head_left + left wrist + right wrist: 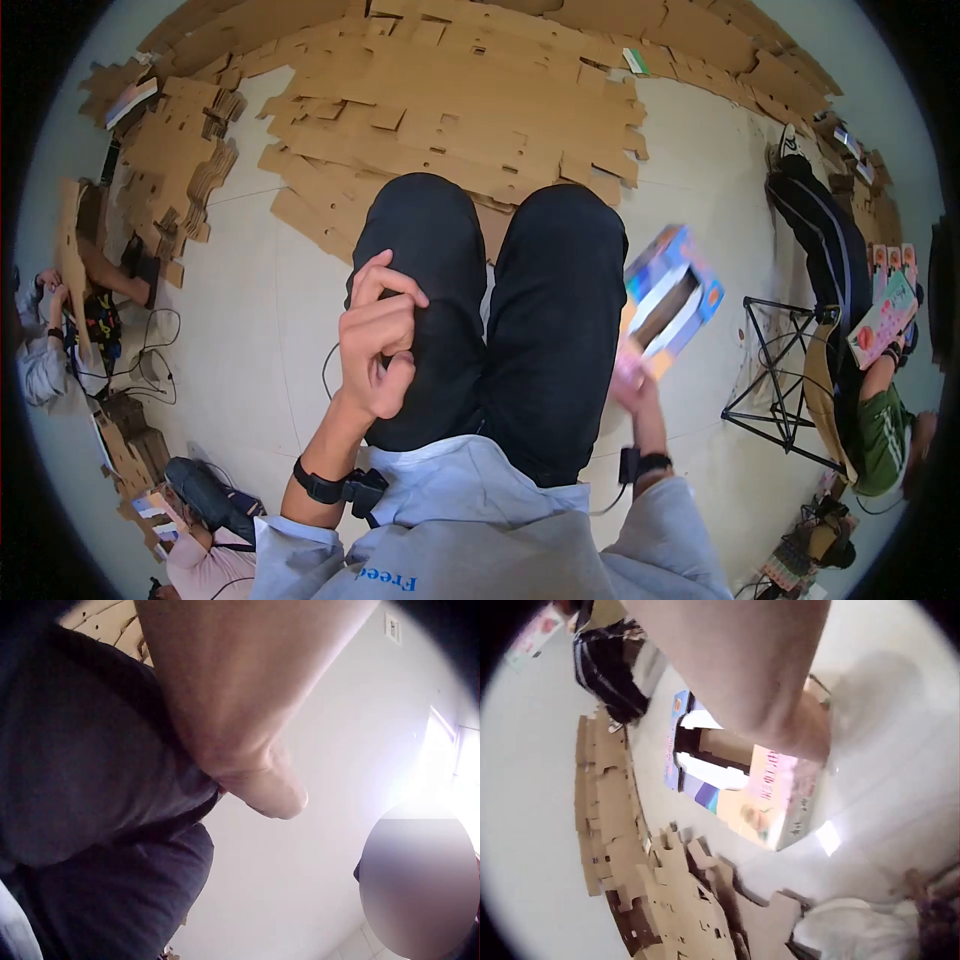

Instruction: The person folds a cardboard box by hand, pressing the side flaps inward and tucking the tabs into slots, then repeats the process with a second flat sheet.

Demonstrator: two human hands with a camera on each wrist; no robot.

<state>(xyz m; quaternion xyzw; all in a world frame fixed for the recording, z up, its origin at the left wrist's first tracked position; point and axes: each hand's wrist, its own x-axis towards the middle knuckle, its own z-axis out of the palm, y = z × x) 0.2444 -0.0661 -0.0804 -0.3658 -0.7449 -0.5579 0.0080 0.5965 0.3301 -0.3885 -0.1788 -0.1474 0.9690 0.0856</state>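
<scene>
My right hand (637, 390) grips one end of a colourful printed cardboard box (690, 250), held out to the right of my right knee. Blue, purple, pink and orange print covers the box, and a long cut-out in its face shows a brown inside with white flaps along it. In the right wrist view the pink end of the box (766, 787) lies under the hand, whose fingers are mostly hidden. Over my left thigh is my left hand (378, 340), its fingers loosely bent, with nothing in it.
Flattened cardboard sheets (440, 100) cover the floor ahead, with a stack (185, 150) to the left. A black metal frame (785, 380) stands at the right. Beside it a person in green holds a pink box (885, 320). Other people sit at the left, near loose cables (155, 345).
</scene>
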